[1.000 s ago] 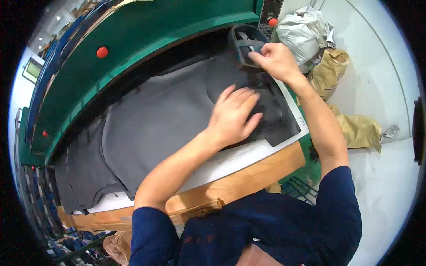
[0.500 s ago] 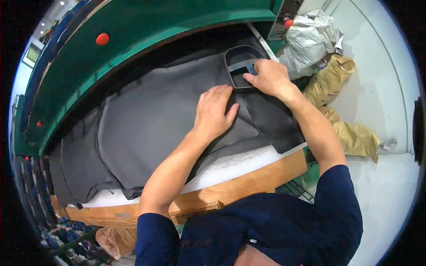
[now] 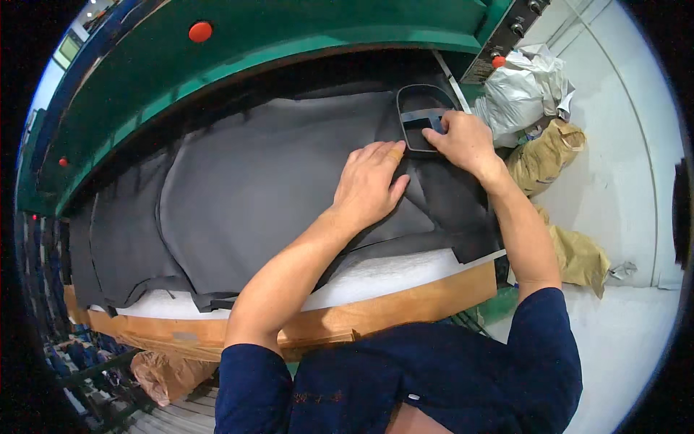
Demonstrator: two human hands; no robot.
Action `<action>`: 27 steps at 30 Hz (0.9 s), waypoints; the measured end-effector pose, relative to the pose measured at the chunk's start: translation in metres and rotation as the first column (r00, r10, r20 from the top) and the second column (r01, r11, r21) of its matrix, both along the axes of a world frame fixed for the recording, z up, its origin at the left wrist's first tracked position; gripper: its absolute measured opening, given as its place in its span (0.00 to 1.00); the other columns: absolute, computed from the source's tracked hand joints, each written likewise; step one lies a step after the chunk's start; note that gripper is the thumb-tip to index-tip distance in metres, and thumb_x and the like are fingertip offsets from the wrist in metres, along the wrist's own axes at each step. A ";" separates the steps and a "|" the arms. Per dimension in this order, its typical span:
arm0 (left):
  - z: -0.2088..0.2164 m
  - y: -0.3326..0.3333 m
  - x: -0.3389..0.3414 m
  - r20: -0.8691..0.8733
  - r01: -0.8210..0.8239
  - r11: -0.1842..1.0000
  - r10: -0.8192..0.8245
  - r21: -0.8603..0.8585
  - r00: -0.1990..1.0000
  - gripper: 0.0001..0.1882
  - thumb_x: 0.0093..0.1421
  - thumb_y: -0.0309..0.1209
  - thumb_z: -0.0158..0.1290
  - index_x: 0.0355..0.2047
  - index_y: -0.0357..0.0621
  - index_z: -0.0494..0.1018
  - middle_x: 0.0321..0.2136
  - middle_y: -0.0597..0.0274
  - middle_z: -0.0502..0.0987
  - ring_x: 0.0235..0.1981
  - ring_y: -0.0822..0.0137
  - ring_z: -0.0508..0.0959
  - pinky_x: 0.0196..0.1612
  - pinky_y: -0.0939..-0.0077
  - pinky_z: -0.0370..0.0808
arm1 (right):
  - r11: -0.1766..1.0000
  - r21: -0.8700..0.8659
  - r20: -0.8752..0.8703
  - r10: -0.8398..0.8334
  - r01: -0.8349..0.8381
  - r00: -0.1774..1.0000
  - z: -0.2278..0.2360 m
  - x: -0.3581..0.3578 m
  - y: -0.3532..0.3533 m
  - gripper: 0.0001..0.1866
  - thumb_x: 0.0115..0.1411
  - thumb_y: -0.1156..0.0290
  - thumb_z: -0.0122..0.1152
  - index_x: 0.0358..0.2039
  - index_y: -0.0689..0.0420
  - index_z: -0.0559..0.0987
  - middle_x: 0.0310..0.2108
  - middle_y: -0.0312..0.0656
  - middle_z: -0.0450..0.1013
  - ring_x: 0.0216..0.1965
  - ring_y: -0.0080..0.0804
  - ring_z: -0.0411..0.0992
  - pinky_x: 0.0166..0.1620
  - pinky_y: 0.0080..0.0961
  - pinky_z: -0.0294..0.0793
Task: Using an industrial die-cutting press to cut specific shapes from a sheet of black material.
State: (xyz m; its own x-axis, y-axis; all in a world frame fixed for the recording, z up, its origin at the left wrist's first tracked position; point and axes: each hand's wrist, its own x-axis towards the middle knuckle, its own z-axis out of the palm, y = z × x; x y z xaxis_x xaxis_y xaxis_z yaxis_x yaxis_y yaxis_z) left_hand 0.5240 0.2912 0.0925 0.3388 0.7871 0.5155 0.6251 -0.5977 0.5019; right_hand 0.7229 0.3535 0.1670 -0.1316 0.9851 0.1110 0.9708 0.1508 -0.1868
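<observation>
A black leather-like sheet [image 3: 267, 181] lies spread under both my hands. Near its far right part stands a cutting die [image 3: 402, 123], a dark rounded frame with a grey bar across its inside. The right end of that bar is in the grip of my right hand [image 3: 466, 143], whose thumb reaches inside the frame; some fingers are hidden behind the hand. My left hand [image 3: 370, 181] lies flat on the sheet, fingertips close to the die's near left corner, thumb apart and nothing in its grasp.
A green machine beam [image 3: 289, 32] with a red button [image 3: 200, 31] spans the far side. Under the sheet is a white board [image 3: 390, 275], edged by a wooden ledge [image 3: 412, 302] nearest me. Silver bags [image 3: 524, 87] and crumpled brown paper bags [image 3: 549, 155] sit at right.
The whole view has shifted a little, so the machine and bags sit elsewhere in it. My hands keep about the same places at the die and on the sheet.
</observation>
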 end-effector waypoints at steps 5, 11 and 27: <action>0.002 0.001 0.001 0.013 0.026 1.000 -0.026 0.006 1.000 0.29 0.56 0.32 0.62 0.57 0.37 0.70 0.52 0.48 0.76 0.55 0.51 0.73 0.57 0.58 0.68 | 0.997 -0.058 0.060 -0.049 0.052 0.997 0.001 0.001 0.003 0.23 0.54 0.50 0.66 0.30 0.61 0.84 0.30 0.56 0.79 0.36 0.54 0.80 0.41 0.47 0.79; 0.001 0.001 0.000 0.009 0.027 1.000 -0.027 0.007 1.000 0.30 0.55 0.31 0.63 0.57 0.37 0.70 0.51 0.47 0.76 0.54 0.49 0.74 0.57 0.57 0.68 | 0.978 -0.205 -0.077 0.020 -0.036 0.997 0.005 0.015 0.011 0.24 0.55 0.47 0.66 0.29 0.59 0.84 0.32 0.55 0.80 0.38 0.52 0.79 0.41 0.43 0.78; 0.009 0.003 0.009 -0.191 0.081 0.997 -0.081 -0.010 0.978 0.35 0.59 0.29 0.60 0.66 0.41 0.62 0.58 0.46 0.72 0.57 0.51 0.74 0.61 0.58 0.65 | 0.986 -0.114 -0.668 0.013 -0.120 0.744 -0.032 0.105 0.017 0.13 0.62 0.66 0.64 0.37 0.65 0.83 0.28 0.36 0.79 0.30 0.19 0.72 0.35 0.22 0.73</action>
State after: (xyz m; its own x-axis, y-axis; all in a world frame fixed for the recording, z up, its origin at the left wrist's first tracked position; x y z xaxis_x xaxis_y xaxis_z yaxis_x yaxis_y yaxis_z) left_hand 0.5325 0.2943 0.1013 0.4936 0.7539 0.4337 0.6591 -0.6496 0.3790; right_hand 0.8275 0.3706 0.1353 -0.1430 0.9880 0.0576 0.5814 0.1310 -0.8030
